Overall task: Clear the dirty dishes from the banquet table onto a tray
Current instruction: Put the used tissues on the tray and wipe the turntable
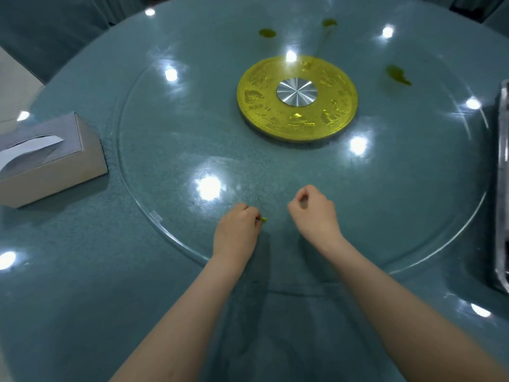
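Observation:
Both my hands rest over the near edge of the glass turntable [413, 221] on the round teal banquet table [82, 285]. My left hand [237, 232] is closed, pinching a small green scrap [264, 219] at its fingertips. To its right, my right hand [314, 210] is curled into a loose fist, and I see nothing in it. A metal tray [502, 188] shows only as a rim at the right edge of the view. No dishes are visible on the table.
A gold disc with a silver hub [297, 97] sits at the turntable's centre. Greenish sauce smears [398, 74] mark the far glass. A grey tissue box [46, 158] stands at the left. Teal chairs [49, 31] ring the far side.

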